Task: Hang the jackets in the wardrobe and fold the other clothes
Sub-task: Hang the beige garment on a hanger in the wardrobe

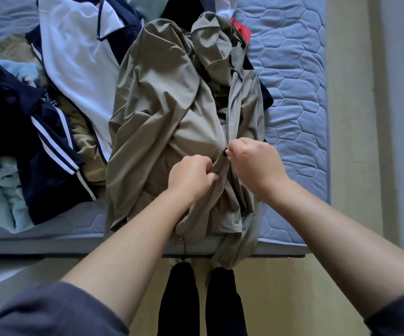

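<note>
- The khaki jacket (162, 112) is laid on the mattress (293, 81), with its hood (210, 42) pointed away from the person and its hem draped over the near edge.
- The jacket's long axis, and the zip line (231, 110) with it, is set straight away from the body, from hem to hood.
- The black zip pull (225, 151) is pinched at the fingertips of the right hand (254, 163); most of the zip lies beyond those fingers, farther up the bed.
- The front cloth just left of the zip is gripped in the curled fingers of the left hand (191, 177), slightly nearer the hem than the pull, close beside the right hand.
- Zipping up is judged to be the step in hand; a draw away from the body would be called for, with the cloth held taut below.
- Other clothes are heaped to the left: a navy striped garment (50, 170), a white garment (75, 52) and pale blue cloth (0, 190).
- A pale floor (317, 287) is seen past the bed; no wardrobe is shown.
</note>
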`<move>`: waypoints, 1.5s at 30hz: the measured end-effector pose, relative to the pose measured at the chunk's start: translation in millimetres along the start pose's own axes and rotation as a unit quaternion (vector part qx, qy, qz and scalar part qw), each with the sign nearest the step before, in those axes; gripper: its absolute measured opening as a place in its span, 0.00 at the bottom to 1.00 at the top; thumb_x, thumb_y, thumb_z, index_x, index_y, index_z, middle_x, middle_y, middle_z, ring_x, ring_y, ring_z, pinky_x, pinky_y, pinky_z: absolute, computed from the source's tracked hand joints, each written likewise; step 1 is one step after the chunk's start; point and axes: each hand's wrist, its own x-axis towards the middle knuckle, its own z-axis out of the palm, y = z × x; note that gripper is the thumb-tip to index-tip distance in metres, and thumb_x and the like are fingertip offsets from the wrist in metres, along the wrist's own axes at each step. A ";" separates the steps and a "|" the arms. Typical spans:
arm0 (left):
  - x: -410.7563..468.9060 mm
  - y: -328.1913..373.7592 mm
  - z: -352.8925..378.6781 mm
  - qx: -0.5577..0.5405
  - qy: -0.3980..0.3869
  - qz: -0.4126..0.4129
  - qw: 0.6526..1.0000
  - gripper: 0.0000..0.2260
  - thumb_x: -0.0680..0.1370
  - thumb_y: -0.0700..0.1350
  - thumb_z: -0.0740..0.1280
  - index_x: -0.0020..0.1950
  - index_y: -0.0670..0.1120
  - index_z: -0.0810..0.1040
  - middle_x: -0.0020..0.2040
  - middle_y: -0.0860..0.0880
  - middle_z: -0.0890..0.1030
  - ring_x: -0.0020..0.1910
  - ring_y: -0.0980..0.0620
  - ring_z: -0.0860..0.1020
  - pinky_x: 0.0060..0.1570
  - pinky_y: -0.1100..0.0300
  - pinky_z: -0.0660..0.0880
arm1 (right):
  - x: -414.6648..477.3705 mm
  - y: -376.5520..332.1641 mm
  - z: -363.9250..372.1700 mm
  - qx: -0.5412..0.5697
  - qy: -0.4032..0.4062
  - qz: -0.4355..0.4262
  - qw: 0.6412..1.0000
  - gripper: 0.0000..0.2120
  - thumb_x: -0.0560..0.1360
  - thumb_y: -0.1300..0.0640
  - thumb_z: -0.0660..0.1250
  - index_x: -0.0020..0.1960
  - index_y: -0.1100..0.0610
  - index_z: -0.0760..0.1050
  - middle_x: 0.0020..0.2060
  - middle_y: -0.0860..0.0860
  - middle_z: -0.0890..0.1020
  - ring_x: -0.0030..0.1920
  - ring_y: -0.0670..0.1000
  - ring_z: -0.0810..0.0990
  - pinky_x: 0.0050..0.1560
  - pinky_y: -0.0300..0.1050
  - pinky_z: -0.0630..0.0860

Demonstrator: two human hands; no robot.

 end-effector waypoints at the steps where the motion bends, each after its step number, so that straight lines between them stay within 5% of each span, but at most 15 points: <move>1: -1.8 -2.2 1.1 0.008 -0.003 0.005 1.000 0.11 0.74 0.53 0.69 0.36 0.50 0.71 0.42 0.48 0.81 0.47 0.44 0.77 0.37 0.57 0.64 | 0.8 2.1 0.4 -0.007 -0.005 -0.003 1.000 0.10 0.79 0.60 0.62 0.42 0.65 0.76 0.38 0.60 0.80 0.37 0.63 0.78 0.33 0.48 0.64; 10: -33.1 -49.5 28.5 0.034 -0.151 -0.095 0.983 0.15 0.74 0.54 0.69 0.33 0.50 0.69 0.35 0.52 0.76 0.42 0.47 0.78 0.35 0.59 0.67 | 21.4 19.3 -6.5 -0.016 0.010 0.006 1.000 0.12 0.81 0.58 0.59 0.45 0.65 0.76 0.41 0.61 0.80 0.42 0.63 0.78 0.36 0.50 0.63; 19: 21.8 7.1 -5.3 -0.067 0.000 -0.009 0.998 0.10 0.73 0.53 0.70 0.42 0.47 0.79 0.42 0.50 0.81 0.46 0.47 0.78 0.45 0.52 0.76 | 25.3 15.5 -8.6 0.003 0.023 0.001 1.000 0.11 0.79 0.59 0.61 0.44 0.65 0.76 0.39 0.61 0.80 0.40 0.64 0.79 0.34 0.51 0.67; 22: 17.7 0.7 0.3 -0.039 0.004 0.006 0.999 0.11 0.73 0.53 0.70 0.36 0.48 0.74 0.39 0.50 0.79 0.45 0.45 0.77 0.40 0.54 0.73 | 24.4 21.2 -4.4 -0.014 0.003 -0.004 1.000 0.12 0.81 0.56 0.59 0.47 0.63 0.77 0.42 0.58 0.80 0.43 0.62 0.79 0.36 0.50 0.66; 31: 7.0 -32.5 21.9 0.046 -0.107 -0.044 0.992 0.15 0.73 0.53 0.69 0.31 0.50 0.67 0.34 0.53 0.74 0.44 0.46 0.78 0.35 0.59 0.66 | 17.9 20.8 -5.4 -0.017 0.046 -0.018 0.999 0.10 0.67 0.69 0.73 0.32 0.64 0.73 0.26 0.58 0.75 0.24 0.58 0.75 0.25 0.41 0.62; 34: 23.5 -21.5 -7.0 -0.084 -0.095 -0.099 0.987 0.05 0.69 0.48 0.64 0.33 0.50 0.74 0.36 0.53 0.81 0.38 0.50 0.79 0.40 0.60 0.75 | 12.1 28.8 -9.5 0.006 0.054 -0.013 0.998 0.10 0.71 0.66 0.71 0.33 0.64 0.73 0.27 0.58 0.75 0.25 0.59 0.75 0.23 0.44 0.67; 36: 44.1 -7.9 -29.4 -0.245 -0.005 -0.132 0.960 0.07 0.67 0.50 0.62 0.35 0.48 0.76 0.32 0.51 0.82 0.32 0.50 0.80 0.40 0.57 0.78 | 8.4 34.1 -12.0 0.010 0.062 -0.017 0.998 0.11 0.73 0.65 0.71 0.34 0.65 0.72 0.27 0.58 0.75 0.25 0.59 0.74 0.23 0.45 0.67; 39: 81.5 21.6 -51.5 -0.251 0.065 -0.146 0.955 0.14 0.66 0.58 0.63 0.38 0.47 0.74 0.34 0.48 0.82 0.35 0.47 0.82 0.40 0.53 0.81 | 3.4 33.5 -11.0 0.011 0.070 -0.040 0.997 0.13 0.70 0.65 0.74 0.32 0.64 0.71 0.25 0.57 0.74 0.23 0.58 0.73 0.21 0.44 0.66; 42: 103.3 48.0 -49.5 -0.239 -0.070 -0.240 0.938 0.18 0.70 0.58 0.69 0.44 0.43 0.75 0.39 0.45 0.79 0.28 0.47 0.79 0.24 0.60 0.76 | -0.1 32.3 -8.1 0.013 0.086 -0.045 0.995 0.13 0.68 0.65 0.76 0.32 0.63 0.71 0.25 0.57 0.74 0.23 0.58 0.73 0.21 0.42 0.65; 45: 108.9 50.4 -40.0 -0.298 -0.135 -0.300 0.896 0.02 0.78 0.39 0.63 0.49 0.41 0.74 0.39 0.45 0.77 0.30 0.51 0.75 0.21 0.65 0.73 | -4.8 32.7 -3.1 0.016 0.100 -0.048 0.994 0.13 0.67 0.65 0.76 0.32 0.62 0.72 0.25 0.56 0.74 0.23 0.57 0.73 0.22 0.40 0.62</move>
